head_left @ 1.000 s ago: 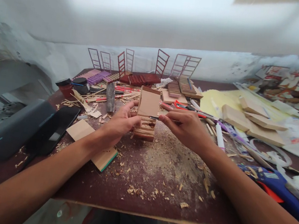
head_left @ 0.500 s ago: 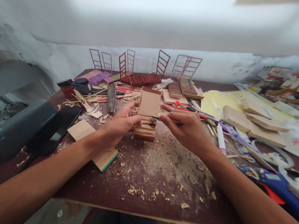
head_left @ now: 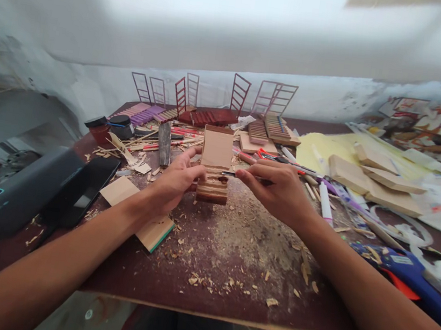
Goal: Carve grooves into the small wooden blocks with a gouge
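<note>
A small wooden block (head_left: pixel 216 159) with carved grooves across its lower half stands upright on the dark table (head_left: pixel 204 287). My left hand (head_left: pixel 175 181) grips the block's left side, fingers wrapped round it. My right hand (head_left: pixel 278 189) is closed on a thin metal-tipped knife (head_left: pixel 230 174) whose blade meets the block's grooved face. Wood shavings (head_left: pixel 247 239) lie scattered in front of the block.
Small red and purple slatted wooden pieces (head_left: pixel 207 112) line the back of the table. A dark phone (head_left: pixel 83 187) and a grey device (head_left: pixel 17 192) lie at the left. Wood pieces (head_left: pixel 369 176), pens and a blue tool (head_left: pixel 413 274) crowd the right. A board (head_left: pixel 136 213) lies under my left wrist.
The block has turned slightly and stands straighter under my left hand. The knife tip stays at the grooves, and both hands have barely shifted.
</note>
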A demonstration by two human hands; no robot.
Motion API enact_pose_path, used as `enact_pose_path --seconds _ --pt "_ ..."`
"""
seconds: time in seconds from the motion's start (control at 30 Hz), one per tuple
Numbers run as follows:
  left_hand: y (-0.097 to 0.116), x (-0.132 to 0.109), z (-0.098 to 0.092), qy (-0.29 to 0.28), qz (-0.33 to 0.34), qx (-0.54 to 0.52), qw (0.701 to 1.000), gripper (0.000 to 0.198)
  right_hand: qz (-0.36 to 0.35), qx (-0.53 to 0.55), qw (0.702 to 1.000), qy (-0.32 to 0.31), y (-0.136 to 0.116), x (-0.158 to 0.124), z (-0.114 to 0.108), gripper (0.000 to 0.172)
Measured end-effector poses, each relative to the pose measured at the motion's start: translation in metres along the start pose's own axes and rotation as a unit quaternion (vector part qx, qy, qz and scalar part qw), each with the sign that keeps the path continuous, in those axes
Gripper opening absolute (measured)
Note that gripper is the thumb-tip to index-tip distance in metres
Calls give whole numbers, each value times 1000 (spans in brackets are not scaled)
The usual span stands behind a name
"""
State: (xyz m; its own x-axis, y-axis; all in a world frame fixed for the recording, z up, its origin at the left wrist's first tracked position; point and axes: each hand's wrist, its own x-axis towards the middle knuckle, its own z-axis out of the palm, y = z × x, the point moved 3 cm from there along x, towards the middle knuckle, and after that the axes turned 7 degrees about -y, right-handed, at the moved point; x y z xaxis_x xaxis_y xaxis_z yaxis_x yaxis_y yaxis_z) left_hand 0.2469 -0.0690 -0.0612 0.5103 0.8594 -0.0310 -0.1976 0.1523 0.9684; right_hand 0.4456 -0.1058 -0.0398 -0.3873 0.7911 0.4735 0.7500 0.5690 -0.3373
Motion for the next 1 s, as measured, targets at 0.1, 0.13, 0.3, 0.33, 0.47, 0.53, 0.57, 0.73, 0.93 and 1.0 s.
enact_pose_path --seconds 0.1,0.13,0.3,0.33,0.47,0.53,0.57,0.73,0.93,1.0 --pt "2 -1 -1 5 4 -7 1000 63 -17 6 1000 -1 0 0 0 42" --pt "2 -1 -1 2 5 -9 1000 63 -15 2 1000 -15 1 0 2 44" --pt "0 1 -1 5 0 -6 1000 62 1 -16 999 -41 4 0 5 49" --pt "0 1 -1 11 -1 -5 1000 63 -3 -11 999 -34 3 0 4 48" --pt "2 2 -3 23 3 -9 1000 65 -23 24 998 -44 -2 1 4 46" --pt "2 2 -2 19 3 -13 1000 66 -20 28 997 -72 -2 2 6 47" --pt "2 1 -2 17 2 -15 1000 66 -16 26 996 -81 -2 2 7 47" --pt "1 2 -3 27 -7 -15 1000 68 -15 32 998 -50 -3 1 4 47" --pt "1 2 -3 28 4 -25 999 65 -56 23 994 -95 0 1 8 46" --pt "1 1 -3 27 11 -25 999 65 -49 18 992 -119 1 2 10 47"
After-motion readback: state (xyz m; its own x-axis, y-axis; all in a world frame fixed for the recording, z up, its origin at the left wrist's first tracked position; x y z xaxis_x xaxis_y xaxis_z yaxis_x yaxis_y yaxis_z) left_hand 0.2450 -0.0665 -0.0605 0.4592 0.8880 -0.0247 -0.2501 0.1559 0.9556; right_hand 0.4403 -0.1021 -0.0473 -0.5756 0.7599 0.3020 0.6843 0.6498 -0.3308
